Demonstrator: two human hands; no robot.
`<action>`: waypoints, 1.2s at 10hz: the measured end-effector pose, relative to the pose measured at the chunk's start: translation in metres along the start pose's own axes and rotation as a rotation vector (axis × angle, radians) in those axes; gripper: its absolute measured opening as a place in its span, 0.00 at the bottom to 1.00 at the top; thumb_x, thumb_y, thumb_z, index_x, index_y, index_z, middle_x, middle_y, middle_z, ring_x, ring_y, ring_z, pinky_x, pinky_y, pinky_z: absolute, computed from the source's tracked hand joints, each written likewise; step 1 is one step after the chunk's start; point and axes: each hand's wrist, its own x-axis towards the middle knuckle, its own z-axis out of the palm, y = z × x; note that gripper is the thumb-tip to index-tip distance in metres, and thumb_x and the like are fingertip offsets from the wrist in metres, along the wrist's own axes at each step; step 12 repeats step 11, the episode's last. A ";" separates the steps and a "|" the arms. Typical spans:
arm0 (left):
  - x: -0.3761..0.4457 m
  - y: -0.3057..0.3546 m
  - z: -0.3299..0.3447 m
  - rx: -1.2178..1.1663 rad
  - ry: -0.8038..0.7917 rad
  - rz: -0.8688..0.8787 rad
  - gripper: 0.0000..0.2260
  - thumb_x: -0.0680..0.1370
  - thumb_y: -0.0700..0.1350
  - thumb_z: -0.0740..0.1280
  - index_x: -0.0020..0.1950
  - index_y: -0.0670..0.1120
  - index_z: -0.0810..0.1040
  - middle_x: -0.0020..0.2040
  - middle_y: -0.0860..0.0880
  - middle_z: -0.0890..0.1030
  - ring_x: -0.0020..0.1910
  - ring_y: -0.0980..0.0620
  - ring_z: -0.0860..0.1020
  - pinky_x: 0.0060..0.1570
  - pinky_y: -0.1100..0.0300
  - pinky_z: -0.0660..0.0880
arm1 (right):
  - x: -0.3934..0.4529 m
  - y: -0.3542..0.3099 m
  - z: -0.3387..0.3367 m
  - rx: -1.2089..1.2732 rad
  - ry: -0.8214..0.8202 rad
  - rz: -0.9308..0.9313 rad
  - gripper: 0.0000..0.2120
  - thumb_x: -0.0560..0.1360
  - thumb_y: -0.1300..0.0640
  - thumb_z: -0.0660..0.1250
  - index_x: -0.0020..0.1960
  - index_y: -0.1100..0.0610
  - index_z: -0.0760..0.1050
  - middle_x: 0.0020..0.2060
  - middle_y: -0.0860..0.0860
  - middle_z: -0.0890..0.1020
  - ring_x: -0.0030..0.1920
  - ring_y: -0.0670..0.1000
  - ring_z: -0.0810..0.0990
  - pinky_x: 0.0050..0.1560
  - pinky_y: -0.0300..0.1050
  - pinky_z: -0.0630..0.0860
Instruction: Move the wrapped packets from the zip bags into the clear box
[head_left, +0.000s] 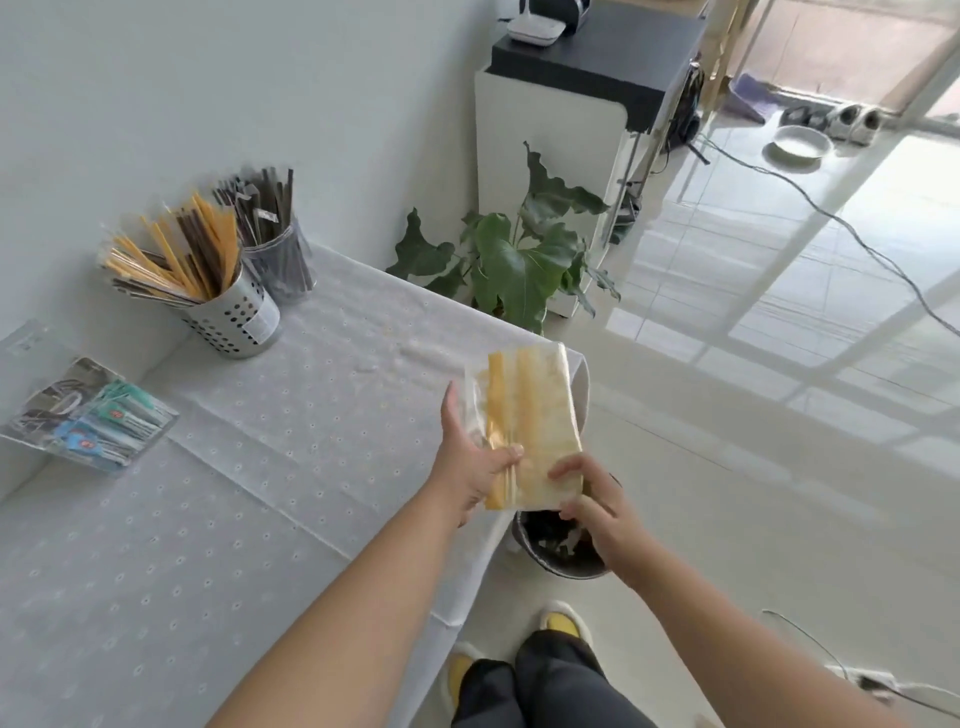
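A clear zip bag (524, 415) with yellow wrapped packets inside is held up over the table's right edge. My left hand (470, 462) grips its near left side, thumb on top. My right hand (592, 506) pinches its near right corner. The clear box (83, 410) lies at the table's far left, with several green, blue and grey wrapped packets in it.
The table (234, 493) wears a white dotted cloth. A perforated metal cup (234, 317) and a mesh cup (283, 265) of wrapped sticks stand at the back. A dark bin (561, 545) sits on the floor under my right hand. A plant (509, 260) stands beyond the table.
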 end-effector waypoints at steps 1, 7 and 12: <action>0.005 -0.015 0.031 0.227 -0.165 0.077 0.46 0.71 0.35 0.73 0.71 0.72 0.51 0.76 0.52 0.61 0.69 0.47 0.71 0.62 0.43 0.75 | -0.009 0.024 -0.022 0.404 0.133 0.252 0.07 0.75 0.59 0.68 0.52 0.52 0.74 0.46 0.59 0.81 0.41 0.57 0.81 0.38 0.51 0.78; 0.063 -0.152 0.146 0.391 -0.041 -0.587 0.20 0.75 0.36 0.70 0.66 0.47 0.75 0.49 0.49 0.79 0.47 0.52 0.82 0.44 0.62 0.82 | 0.041 0.179 -0.102 0.435 0.307 1.015 0.24 0.77 0.69 0.62 0.71 0.57 0.66 0.57 0.59 0.75 0.49 0.57 0.81 0.54 0.53 0.81; 0.055 -0.157 0.108 0.515 -0.034 -0.559 0.15 0.77 0.45 0.68 0.64 0.51 0.74 0.63 0.49 0.74 0.59 0.50 0.75 0.64 0.50 0.73 | 0.060 0.175 -0.128 0.276 0.133 0.997 0.19 0.79 0.53 0.62 0.69 0.55 0.69 0.61 0.57 0.76 0.51 0.56 0.80 0.49 0.48 0.78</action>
